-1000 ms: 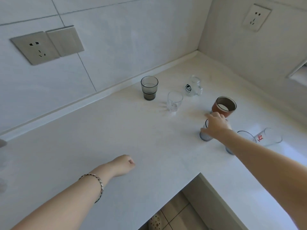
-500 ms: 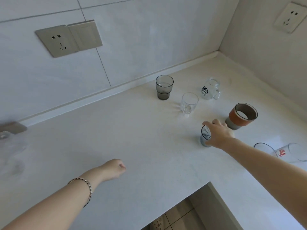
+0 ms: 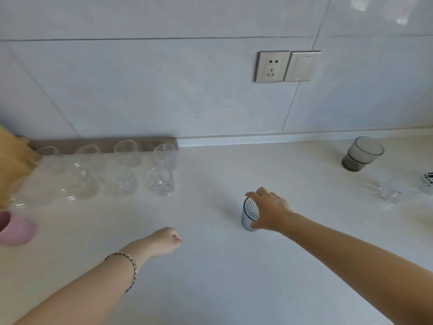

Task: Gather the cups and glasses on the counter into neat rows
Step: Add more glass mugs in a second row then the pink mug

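My right hand (image 3: 271, 211) grips a small striped glass (image 3: 249, 215) from the side, near the middle of the white counter (image 3: 210, 277). My left hand (image 3: 165, 241) is a closed fist resting low over the counter, holding nothing. At the left stand two rows of clear glasses (image 3: 131, 170), blurred, with a pink cup (image 3: 15, 231) in front of them. At the far right are a smoky grey glass (image 3: 362, 154), a small clear glass (image 3: 384, 193) and part of a printed cup (image 3: 427, 181) at the frame edge.
A tiled wall with a socket and switch plate (image 3: 287, 66) rises behind the counter. A yellow object (image 3: 11, 158) shows at the left edge. Bare counter lies between the glass rows and my right hand.
The view has swung left, bringing the glass rows and pink cup into sight. My right hand has carried the striped glass leftward, away from the other cups. The left fist stays put.
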